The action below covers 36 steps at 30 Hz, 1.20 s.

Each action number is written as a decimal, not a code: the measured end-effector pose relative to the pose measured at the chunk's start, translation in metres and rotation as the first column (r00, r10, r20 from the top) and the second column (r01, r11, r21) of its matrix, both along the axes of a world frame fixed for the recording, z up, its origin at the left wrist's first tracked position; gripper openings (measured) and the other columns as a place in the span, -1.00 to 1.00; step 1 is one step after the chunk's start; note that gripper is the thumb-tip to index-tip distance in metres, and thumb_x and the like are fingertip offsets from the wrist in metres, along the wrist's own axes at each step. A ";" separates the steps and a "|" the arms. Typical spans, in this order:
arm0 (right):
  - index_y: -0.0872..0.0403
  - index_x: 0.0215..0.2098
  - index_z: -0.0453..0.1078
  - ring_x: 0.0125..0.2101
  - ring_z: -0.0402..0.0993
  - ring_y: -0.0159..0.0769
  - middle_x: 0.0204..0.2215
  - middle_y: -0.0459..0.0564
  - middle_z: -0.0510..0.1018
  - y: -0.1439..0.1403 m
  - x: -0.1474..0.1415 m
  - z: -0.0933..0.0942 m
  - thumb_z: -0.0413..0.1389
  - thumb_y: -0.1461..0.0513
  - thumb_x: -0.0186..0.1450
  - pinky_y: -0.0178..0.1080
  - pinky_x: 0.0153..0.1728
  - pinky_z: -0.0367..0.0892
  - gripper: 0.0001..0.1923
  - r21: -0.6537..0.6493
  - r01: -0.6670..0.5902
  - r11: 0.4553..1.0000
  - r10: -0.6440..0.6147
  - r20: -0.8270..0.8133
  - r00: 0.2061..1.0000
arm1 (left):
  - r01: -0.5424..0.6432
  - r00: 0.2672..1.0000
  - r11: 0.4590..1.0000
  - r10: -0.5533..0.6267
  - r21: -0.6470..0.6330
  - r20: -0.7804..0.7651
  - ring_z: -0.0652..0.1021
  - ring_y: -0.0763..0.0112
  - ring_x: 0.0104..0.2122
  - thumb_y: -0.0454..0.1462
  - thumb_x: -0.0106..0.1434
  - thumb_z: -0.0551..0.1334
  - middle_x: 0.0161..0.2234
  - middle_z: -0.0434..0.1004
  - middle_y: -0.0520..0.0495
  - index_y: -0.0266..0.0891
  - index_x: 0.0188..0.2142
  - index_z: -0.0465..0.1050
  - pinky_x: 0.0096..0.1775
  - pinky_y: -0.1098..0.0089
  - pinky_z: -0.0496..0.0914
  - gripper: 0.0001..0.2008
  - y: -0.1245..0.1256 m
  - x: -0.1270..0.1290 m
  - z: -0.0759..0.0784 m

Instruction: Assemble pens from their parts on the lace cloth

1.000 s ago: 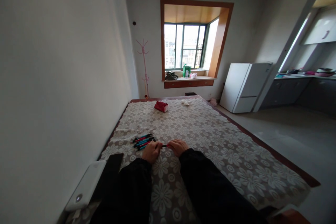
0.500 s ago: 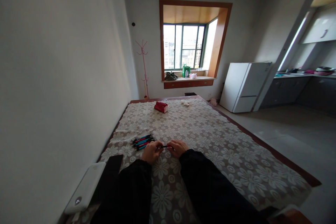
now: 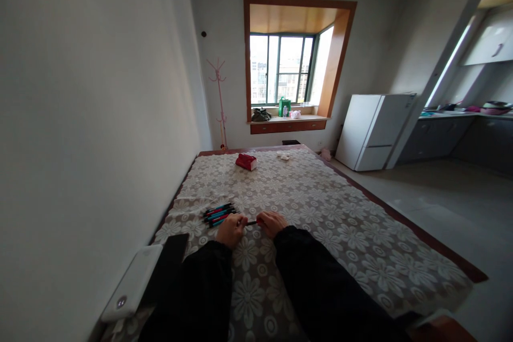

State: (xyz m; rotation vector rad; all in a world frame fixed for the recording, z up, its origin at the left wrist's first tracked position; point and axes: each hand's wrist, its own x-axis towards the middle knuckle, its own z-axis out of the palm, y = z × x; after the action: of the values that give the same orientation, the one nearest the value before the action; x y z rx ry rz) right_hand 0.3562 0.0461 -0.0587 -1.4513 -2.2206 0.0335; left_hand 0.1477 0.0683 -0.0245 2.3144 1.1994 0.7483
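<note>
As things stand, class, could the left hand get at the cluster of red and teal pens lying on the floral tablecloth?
Probably yes: the left hand is right beside the pens, nothing between, though it grips one pen.

Room dim overall; daylight enters only through the bay window (image 3: 284, 69) at the far wall, its panes blown out to near white. A second bright patch shows at the kitchen opening (image 3: 447, 77) on the right. Left wall (image 3: 92, 117) grey, falling darker toward the near corner. Floral bed cover (image 3: 320, 208) evenly lit, soft shadows only. Black sleeves (image 3: 312, 283) lose all detail. Wide-angle distortion: walls and the right-hand post lean outward at the edges. Small things are soft and slightly noisy; the hands are too small for finger detail.
</note>
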 end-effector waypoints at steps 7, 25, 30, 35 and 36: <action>0.01 -0.17 0.39 -0.24 0.43 -0.28 -0.29 -0.04 0.54 -0.005 -0.002 0.003 0.03 0.16 0.32 -0.25 -0.17 0.22 -0.83 0.032 -0.015 0.999 0.014 0.020 1.000 | 0.026 1.000 1.000 -0.026 -0.006 -0.006 0.46 0.37 -0.35 -0.11 0.21 0.16 -0.35 0.51 -0.06 -0.18 -0.28 0.51 -0.27 0.42 0.27 -0.76 0.001 -0.001 -0.004; 0.01 -0.20 0.39 -0.26 0.42 -0.29 -0.30 -0.04 0.54 -0.005 -0.004 0.003 0.00 0.16 0.35 -0.26 -0.21 0.18 -0.83 0.065 -0.006 0.998 0.003 0.046 0.999 | 0.051 0.998 0.998 -0.049 0.036 -0.049 0.46 0.32 -0.30 -0.11 0.30 0.04 -0.36 0.54 -0.07 -0.16 -0.39 0.53 -0.27 0.40 0.24 -0.67 -0.002 0.001 0.001; 0.00 -0.25 0.41 -0.26 0.40 -0.28 -0.33 -0.04 0.53 -0.006 -0.003 0.007 0.00 0.17 0.35 -0.25 -0.21 0.15 -0.84 0.098 -0.013 0.995 0.006 0.070 0.997 | 0.042 0.997 0.999 -0.041 0.011 -0.069 0.46 0.32 -0.32 -0.06 0.35 -0.06 -0.45 0.54 -0.05 -0.16 -0.55 0.48 -0.28 0.40 0.21 -0.50 -0.004 0.001 0.004; 0.03 -0.25 0.40 -0.24 0.38 -0.29 -0.31 -0.03 0.52 -0.008 -0.004 0.010 -0.01 0.22 0.35 -0.25 -0.19 0.11 -0.85 0.109 0.025 0.994 -0.028 0.032 0.999 | 0.041 0.998 0.999 -0.040 0.006 -0.051 0.47 0.32 -0.28 -0.07 0.32 -0.01 -0.37 0.56 -0.07 -0.15 -0.41 0.55 -0.25 0.41 0.24 -0.59 0.000 0.000 -0.002; 0.02 -0.24 0.40 -0.24 0.38 -0.30 -0.30 -0.04 0.52 -0.009 -0.004 0.011 -0.03 0.23 0.35 -0.25 -0.18 0.11 -0.84 0.107 0.026 0.994 -0.030 0.036 0.999 | 0.035 0.999 0.999 -0.034 0.010 -0.037 0.48 0.33 -0.27 -0.10 0.30 0.04 -0.34 0.56 -0.06 -0.15 -0.35 0.55 -0.24 0.42 0.25 -0.66 0.001 0.000 -0.003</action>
State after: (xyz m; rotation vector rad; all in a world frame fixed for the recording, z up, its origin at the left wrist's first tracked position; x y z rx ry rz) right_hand 0.3520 0.0374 -0.0479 -1.4353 -2.1960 -0.1209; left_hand 0.1474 0.0696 -0.0273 2.3611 1.1706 0.7045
